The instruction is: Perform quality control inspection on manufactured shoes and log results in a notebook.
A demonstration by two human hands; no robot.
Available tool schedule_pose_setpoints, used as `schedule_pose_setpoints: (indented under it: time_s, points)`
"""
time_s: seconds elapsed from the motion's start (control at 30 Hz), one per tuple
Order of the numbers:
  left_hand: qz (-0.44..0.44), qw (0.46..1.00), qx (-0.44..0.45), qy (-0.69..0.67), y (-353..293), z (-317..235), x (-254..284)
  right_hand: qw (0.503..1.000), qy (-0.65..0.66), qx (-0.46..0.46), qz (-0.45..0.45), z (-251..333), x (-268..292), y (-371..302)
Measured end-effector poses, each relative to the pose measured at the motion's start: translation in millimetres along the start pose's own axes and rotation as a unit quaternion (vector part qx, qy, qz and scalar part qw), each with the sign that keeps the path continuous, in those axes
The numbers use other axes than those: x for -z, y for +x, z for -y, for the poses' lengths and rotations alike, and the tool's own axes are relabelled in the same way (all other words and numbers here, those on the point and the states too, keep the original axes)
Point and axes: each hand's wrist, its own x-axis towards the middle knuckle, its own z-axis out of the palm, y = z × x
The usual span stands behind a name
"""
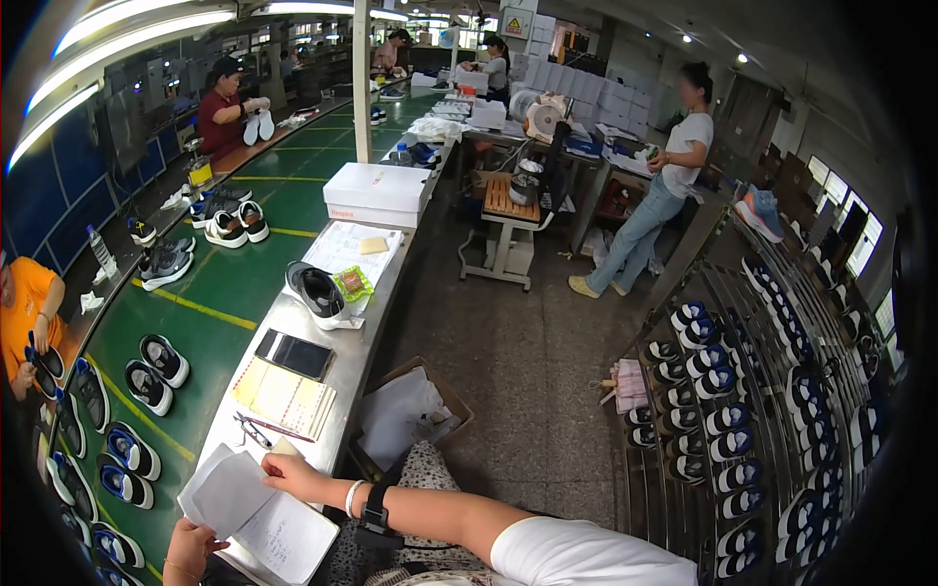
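Note:
An open notebook (283, 537) lies at the near end of the metal-topped bench, its lower page covered in handwriting and a blank-looking page (225, 488) lifted over it. My left hand (193, 549) grips the lifted page by its lower left edge. At the page's upper right, my right hand (296, 479) has its fingers pinched together on the paper edge. Just beyond are a red pen (283, 428) and a small scissor-like metal tool (252, 430). Farther along the bench lie a yellow form pad (283, 396) and a dark phone (293, 354).
A sneaker (320, 295), a green packet (354, 284) and a white shoebox (376, 192) stand farther up the bench. Left runs a green conveyor (210, 352) with several shoes. A carton (405, 415) sits below the bench; a shoe rack (723, 420) fills the right. Other people work around.

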Motion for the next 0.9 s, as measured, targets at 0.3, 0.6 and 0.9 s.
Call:
schedule_pose_setpoints:
  time_s: [0.3,0.6,0.9]
  points:
    - [0.044,0.988,-0.038,0.145,1,13,23,1.000,0.011,0.009,-0.005,-2,-2,1]
    - [-0.030,0.997,0.013,0.067,-14,-7,2,1.000,0.013,0.004,-0.002,-2,-3,0]
    - [0.039,0.983,-0.051,0.174,5,19,28,1.000,0.010,0.014,-0.003,-4,-4,-1]
